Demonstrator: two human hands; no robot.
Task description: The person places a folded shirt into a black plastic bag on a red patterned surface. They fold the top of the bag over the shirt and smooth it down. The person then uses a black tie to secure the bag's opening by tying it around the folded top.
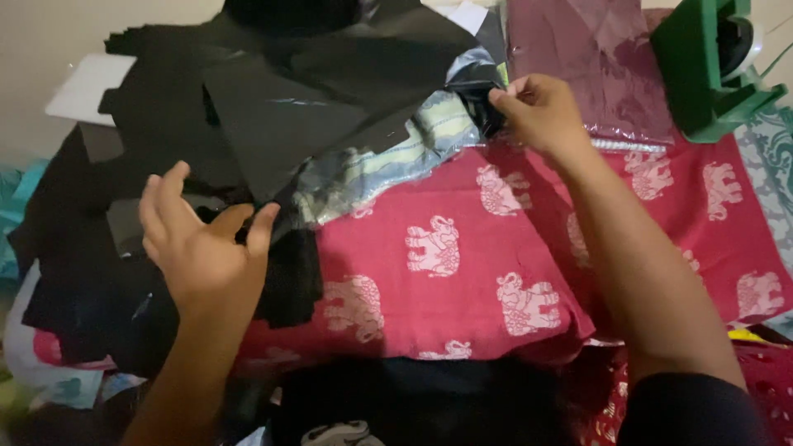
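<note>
Lying nearest the camera, at the lower edge of the heap: a dark folded garment (pixel 413 396), detail lost in shadow.

Item: red cotton cloth printed with pale pink elephants (pixel 462 272), spread flat and carrying most of the other pieces; it runs from the lower middle to the right edge of the pile.

Item: left hand (pixel 202 248), fingers spread and thumb apart, curled loosely over the near edge of the black pieces; whether it actually grips any of them cannot be told.

Item: stack of black cut fabric pieces (pixel 273 124), flat and angular, overlapping one another, covering the left half of the pile and reaching to the far edge.

Item: striped grey-green cloth in a clear plastic sleeve (pixel 388 161), lying on the red cloth's far left corner, partly under the black pieces.

Item: right hand (pixel 541 111), thumb and fingertips pinched together on a small dark scrap of fabric (pixel 483 103) at the far edge of the red cloth, just beside the striped packet.

Item: maroon fabric in a clear plastic wrapper (pixel 603 70), beyond the right hand.

Item: green plastic object (pixel 702 66), far right corner, partly cut off.

Item: white flat board (pixel 87 87), far left, partly under the black pieces.
</note>
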